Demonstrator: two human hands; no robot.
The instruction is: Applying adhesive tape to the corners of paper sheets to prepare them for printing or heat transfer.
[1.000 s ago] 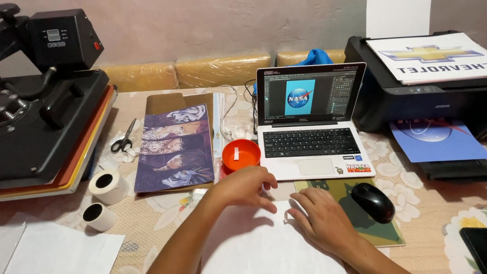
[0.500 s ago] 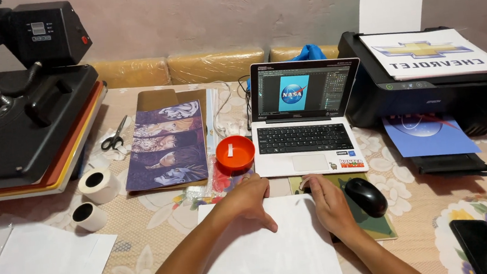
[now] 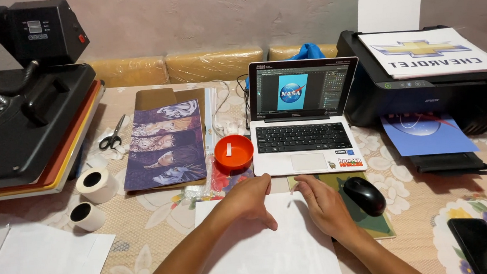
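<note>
**On the table: both hands flat on the blank sheet**

Before the laptop point(image 3: 299, 120), your left hand point(image 3: 248, 203) and right hand point(image 3: 323, 205) lie palm-down on a white sheet point(image 3: 265, 252) that sits at the near edge of the table point(image 3: 163, 220). Neither hand grips anything; the fingers are spread and pressed on the paper's far edge, left hand near the top middle, right hand at the top right corner, just beside the mouse point(image 3: 364, 195) on its green pad point(image 3: 380, 225).

As far as the view shows, you have the sheet laid out flat and square in front of you, and that seems to be the stage reached: positioning or smoothing. It looks blank on the visible face. A blue print point(image 3: 425, 133) lies in the printer point(image 3: 427, 91) tray, and the screen shows a round blue graphic. The heat press point(image 3: 18, 109) at the left stands open with nothing visible on its plate, and the scissors point(image 3: 112, 134) and the two tape rolls point(image 3: 96, 185) lie untouched, so cutting, taping and pressing would all appear to be undone.
</note>
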